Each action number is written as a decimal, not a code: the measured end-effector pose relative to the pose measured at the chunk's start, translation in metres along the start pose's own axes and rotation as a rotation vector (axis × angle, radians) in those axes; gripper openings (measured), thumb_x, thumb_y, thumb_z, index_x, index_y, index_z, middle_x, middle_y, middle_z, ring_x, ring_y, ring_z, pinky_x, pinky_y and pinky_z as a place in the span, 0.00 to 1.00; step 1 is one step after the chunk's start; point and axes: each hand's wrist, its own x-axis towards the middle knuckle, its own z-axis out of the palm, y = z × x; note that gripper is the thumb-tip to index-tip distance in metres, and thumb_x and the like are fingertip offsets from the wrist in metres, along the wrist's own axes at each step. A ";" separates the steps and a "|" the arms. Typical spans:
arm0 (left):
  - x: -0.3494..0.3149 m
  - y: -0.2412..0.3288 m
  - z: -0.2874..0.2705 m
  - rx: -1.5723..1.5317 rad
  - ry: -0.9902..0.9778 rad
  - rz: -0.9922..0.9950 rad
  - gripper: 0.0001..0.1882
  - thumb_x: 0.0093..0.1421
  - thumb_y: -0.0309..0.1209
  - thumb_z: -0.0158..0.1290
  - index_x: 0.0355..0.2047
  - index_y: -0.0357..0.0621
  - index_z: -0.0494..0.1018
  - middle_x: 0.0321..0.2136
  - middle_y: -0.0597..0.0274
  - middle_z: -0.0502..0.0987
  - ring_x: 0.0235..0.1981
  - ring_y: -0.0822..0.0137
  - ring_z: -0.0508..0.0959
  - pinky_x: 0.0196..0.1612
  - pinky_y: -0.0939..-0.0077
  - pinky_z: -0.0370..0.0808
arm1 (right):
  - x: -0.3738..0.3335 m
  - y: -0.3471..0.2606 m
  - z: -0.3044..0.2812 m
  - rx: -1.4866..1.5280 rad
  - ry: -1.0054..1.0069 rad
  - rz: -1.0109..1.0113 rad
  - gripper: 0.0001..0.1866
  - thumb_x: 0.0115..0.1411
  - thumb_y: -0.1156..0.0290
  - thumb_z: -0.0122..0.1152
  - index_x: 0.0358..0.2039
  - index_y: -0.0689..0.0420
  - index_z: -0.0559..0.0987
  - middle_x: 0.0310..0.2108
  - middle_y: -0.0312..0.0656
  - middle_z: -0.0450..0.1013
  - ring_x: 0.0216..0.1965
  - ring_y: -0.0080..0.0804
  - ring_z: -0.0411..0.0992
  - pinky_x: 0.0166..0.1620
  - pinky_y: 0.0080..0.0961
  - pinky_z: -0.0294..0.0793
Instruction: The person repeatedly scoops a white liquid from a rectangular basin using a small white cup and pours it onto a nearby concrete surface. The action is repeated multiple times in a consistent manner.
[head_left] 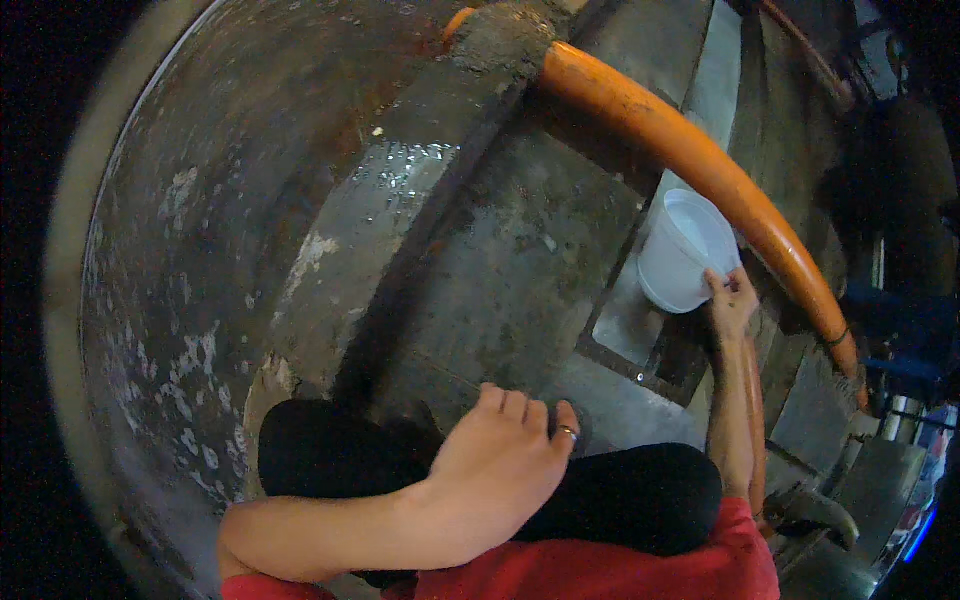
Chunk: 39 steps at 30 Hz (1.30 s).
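My right hand [734,300] reaches forward on the right and pinches the rim of a white, translucent plastic tub [672,258]. The tub is tilted, with its mouth facing up and to the right. Its lower part is over a pale metal strip beside the orange pipe [690,140]. Between my knees, my left hand [505,455] hangs loosely with its back toward me. Its fingers are bent slightly and a little apart, one wearing a ring. Nothing shows in that hand, though its palm is hidden.
The thick orange pipe curves across the right side, its upper end entering a rough cement mound [505,40]. A wet concrete ledge [390,180] and a stained, curved wall [190,300] lie to the left. Dark floor slabs [520,250] are ahead of my black-clad knees [640,495].
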 end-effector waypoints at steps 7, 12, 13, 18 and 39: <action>-0.017 0.005 0.009 -0.016 0.258 0.034 0.24 0.53 0.30 0.52 0.49 0.30 0.69 0.30 0.51 0.77 0.35 0.56 0.77 0.41 0.63 0.70 | 0.092 -0.176 -0.028 -0.045 -0.126 -0.511 0.14 0.51 0.72 0.68 0.38 0.62 0.77 0.24 0.37 0.69 0.25 0.22 0.64 0.32 0.22 0.68; -0.023 0.012 0.006 -0.017 0.154 0.030 0.21 0.59 0.31 0.47 0.51 0.33 0.68 0.36 0.50 0.78 0.40 0.55 0.78 0.46 0.55 0.69 | 0.144 -0.313 0.007 -0.561 -0.179 -0.826 0.09 0.50 0.72 0.62 0.32 0.57 0.74 0.37 0.46 0.72 0.35 0.50 0.74 0.36 0.42 0.73; -0.023 0.015 0.004 -0.005 0.076 0.004 0.21 0.61 0.31 0.45 0.52 0.34 0.68 0.39 0.50 0.78 0.43 0.54 0.77 0.49 0.52 0.67 | 0.149 -0.337 0.021 -0.709 -0.178 -0.847 0.09 0.50 0.71 0.62 0.32 0.56 0.73 0.38 0.46 0.72 0.36 0.48 0.74 0.37 0.42 0.72; -0.016 0.022 -0.002 -0.007 0.006 0.010 0.20 0.63 0.32 0.43 0.54 0.35 0.68 0.42 0.51 0.78 0.45 0.52 0.77 0.53 0.49 0.66 | 0.168 -0.422 0.081 -0.920 -0.038 -1.204 0.10 0.47 0.75 0.59 0.33 0.56 0.76 0.53 0.45 0.68 0.47 0.47 0.71 0.54 0.44 0.65; -0.014 0.033 -0.014 -0.066 0.183 0.020 0.23 0.61 0.35 0.47 0.54 0.36 0.68 0.38 0.53 0.77 0.42 0.56 0.75 0.51 0.56 0.67 | 0.175 -0.233 0.005 -0.637 -0.316 -0.615 0.24 0.48 0.50 0.69 0.29 0.61 0.77 0.38 0.55 0.72 0.34 0.55 0.73 0.37 0.48 0.74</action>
